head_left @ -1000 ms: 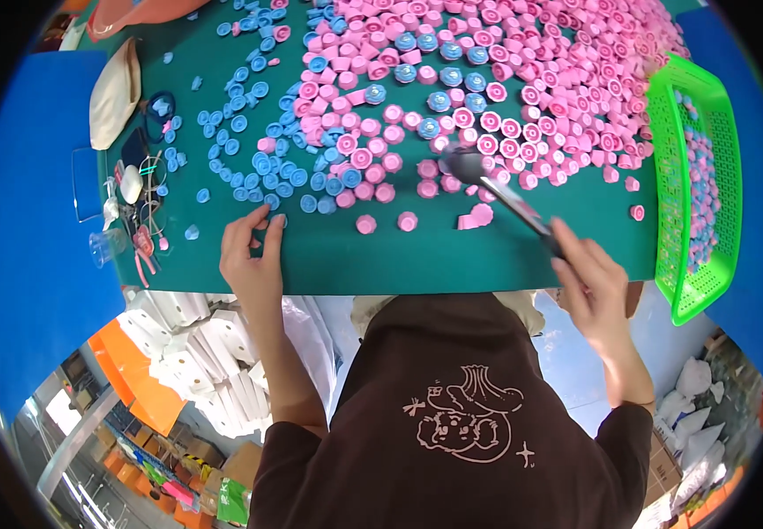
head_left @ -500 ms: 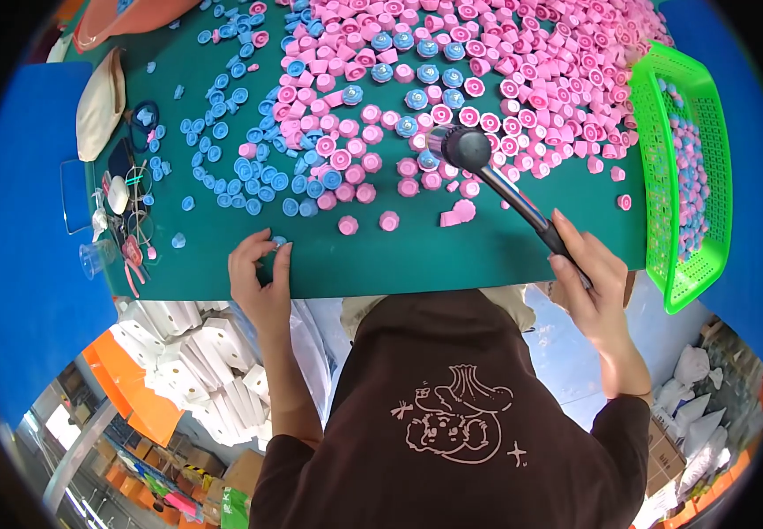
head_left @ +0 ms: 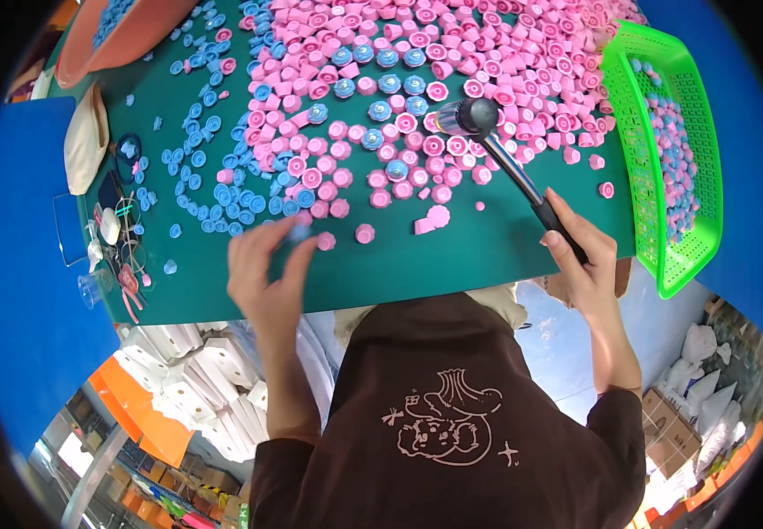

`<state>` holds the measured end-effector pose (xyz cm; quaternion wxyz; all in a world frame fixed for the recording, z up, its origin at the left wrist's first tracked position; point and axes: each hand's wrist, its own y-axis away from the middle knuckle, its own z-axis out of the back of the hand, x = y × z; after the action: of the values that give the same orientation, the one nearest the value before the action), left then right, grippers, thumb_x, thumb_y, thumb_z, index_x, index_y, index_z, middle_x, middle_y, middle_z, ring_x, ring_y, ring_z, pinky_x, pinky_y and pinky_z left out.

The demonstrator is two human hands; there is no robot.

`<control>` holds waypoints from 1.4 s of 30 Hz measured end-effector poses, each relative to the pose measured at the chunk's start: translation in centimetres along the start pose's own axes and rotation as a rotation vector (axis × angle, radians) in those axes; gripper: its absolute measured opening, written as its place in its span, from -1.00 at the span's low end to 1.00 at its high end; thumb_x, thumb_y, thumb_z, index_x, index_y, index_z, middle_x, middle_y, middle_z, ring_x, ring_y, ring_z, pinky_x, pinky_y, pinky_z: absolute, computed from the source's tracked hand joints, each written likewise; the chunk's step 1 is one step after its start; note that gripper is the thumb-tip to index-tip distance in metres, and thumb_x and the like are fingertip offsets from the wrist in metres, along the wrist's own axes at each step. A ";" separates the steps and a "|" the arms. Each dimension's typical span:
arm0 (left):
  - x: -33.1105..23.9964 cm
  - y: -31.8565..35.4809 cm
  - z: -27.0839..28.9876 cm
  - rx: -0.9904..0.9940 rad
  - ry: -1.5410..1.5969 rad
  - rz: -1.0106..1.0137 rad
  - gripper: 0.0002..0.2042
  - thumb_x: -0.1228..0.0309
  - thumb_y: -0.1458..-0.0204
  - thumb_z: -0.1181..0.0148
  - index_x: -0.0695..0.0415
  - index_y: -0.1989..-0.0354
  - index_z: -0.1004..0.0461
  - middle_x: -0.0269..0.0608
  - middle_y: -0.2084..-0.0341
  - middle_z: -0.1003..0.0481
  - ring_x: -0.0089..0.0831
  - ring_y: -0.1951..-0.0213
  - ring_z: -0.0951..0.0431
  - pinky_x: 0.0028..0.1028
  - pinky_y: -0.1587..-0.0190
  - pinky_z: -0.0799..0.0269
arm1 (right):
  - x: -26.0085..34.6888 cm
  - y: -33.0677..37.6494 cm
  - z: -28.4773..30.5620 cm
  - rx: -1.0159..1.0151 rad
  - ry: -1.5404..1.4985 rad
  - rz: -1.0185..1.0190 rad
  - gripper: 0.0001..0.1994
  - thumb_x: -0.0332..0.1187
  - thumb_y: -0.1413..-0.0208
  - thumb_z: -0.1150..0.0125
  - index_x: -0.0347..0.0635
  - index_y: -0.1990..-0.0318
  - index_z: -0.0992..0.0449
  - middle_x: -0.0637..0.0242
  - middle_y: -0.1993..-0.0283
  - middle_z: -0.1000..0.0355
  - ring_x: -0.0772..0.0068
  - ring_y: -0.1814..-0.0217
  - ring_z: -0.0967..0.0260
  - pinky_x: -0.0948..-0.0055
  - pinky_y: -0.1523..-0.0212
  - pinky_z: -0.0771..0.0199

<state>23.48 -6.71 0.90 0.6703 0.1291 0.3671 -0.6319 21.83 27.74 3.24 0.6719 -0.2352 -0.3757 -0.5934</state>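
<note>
Fingers (head_left: 286, 242) of left hand (head_left: 267, 282) over bare mat (head_left: 487, 256) edge; right hand (head_left: 580, 264) grips mallet (head_left: 509, 163).

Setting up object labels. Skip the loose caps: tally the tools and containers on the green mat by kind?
Mallet: 1
Green basket: 1
Orange bowl: 1
Total: 3
The pink and blue caps are too many to count.

Green-topped table (head_left: 399, 264) — blue floor (head_left: 20, 264), white sacks (head_left: 694, 370) below
</note>
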 end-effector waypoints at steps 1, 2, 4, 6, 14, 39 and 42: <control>-2.0 -1.5 -1.4 0.064 0.048 -0.030 -0.71 0.52 0.21 -0.44 0.14 0.23 -0.59 -0.26 0.34 -0.56 -0.33 0.29 -0.48 -0.39 0.20 -0.39 | -0.4 -0.1 -0.1 -0.011 0.004 -0.007 -0.57 -0.46 -0.14 -0.20 -0.33 -0.18 -0.41 0.18 0.26 -0.52 0.52 0.29 -0.42 0.56 0.18 -0.37; -3.6 -2.9 -2.9 0.128 0.096 -0.060 -0.71 0.50 0.20 -0.44 0.13 0.23 -0.59 -0.26 0.33 -0.56 -0.34 0.29 -0.49 -0.40 0.21 -0.40 | -0.9 -0.1 -0.4 -0.066 -0.019 0.037 -0.58 -0.46 -0.14 -0.20 -0.29 -0.18 -0.42 0.26 0.41 -0.39 0.54 0.40 -0.29 0.56 0.32 -0.29; -5.0 -5.3 -5.1 0.224 0.115 -0.223 -0.71 0.50 0.20 -0.44 0.13 0.22 -0.60 -0.27 0.34 -0.57 -0.40 0.36 -0.47 -0.46 0.30 -0.38 | -1.2 -0.2 -0.6 -0.120 -0.046 0.091 -0.58 -0.45 -0.14 -0.21 -0.24 -0.18 -0.43 0.35 0.55 -0.26 0.56 0.52 -0.16 0.55 0.45 -0.20; -5.5 -7.0 -6.7 0.265 0.111 -0.319 -0.73 0.49 0.19 -0.42 0.14 0.24 -0.59 -0.26 0.35 -0.57 -0.37 0.36 -0.47 -0.44 0.28 -0.39 | -1.3 0.0 -0.6 -0.121 -0.059 0.097 -0.58 -0.45 -0.14 -0.21 -0.24 -0.18 -0.43 0.35 0.55 -0.27 0.56 0.53 -0.16 0.55 0.45 -0.21; -5.3 -9.5 -9.4 0.493 0.077 -0.507 -0.76 0.50 0.18 -0.35 0.21 0.27 -0.55 -0.19 0.40 -0.49 -0.23 0.30 -0.44 -0.29 0.21 -0.38 | -1.9 0.8 -0.2 -0.048 -0.061 -0.003 -0.57 -0.45 -0.13 -0.22 -0.29 -0.18 -0.42 0.35 0.48 -0.36 0.57 0.46 -0.21 0.58 0.39 -0.22; -1.6 -5.9 -7.0 0.360 0.120 -0.287 -0.76 0.44 0.18 -0.42 0.14 0.29 -0.58 -0.30 0.38 -0.46 -0.31 0.29 -0.46 -0.37 0.26 -0.38 | -0.6 0.0 -0.5 -0.100 -0.036 0.120 -0.60 -0.45 -0.15 -0.20 -0.24 -0.17 -0.44 0.36 0.58 -0.20 0.54 0.56 -0.10 0.50 0.50 -0.15; -1.7 -6.1 -7.0 0.366 0.135 -0.271 -0.78 0.44 0.17 -0.42 0.16 0.32 -0.56 -0.28 0.37 -0.47 -0.30 0.29 -0.47 -0.36 0.27 -0.39 | -0.6 -0.1 -0.5 -0.118 -0.044 0.120 -0.59 -0.45 -0.14 -0.21 -0.25 -0.17 -0.44 0.37 0.58 -0.19 0.55 0.55 -0.11 0.52 0.49 -0.15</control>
<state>15.58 -1.98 -1.09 0.5188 0.2399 0.3043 -0.7621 21.88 27.73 2.43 0.6827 -0.3094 -0.3400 -0.5680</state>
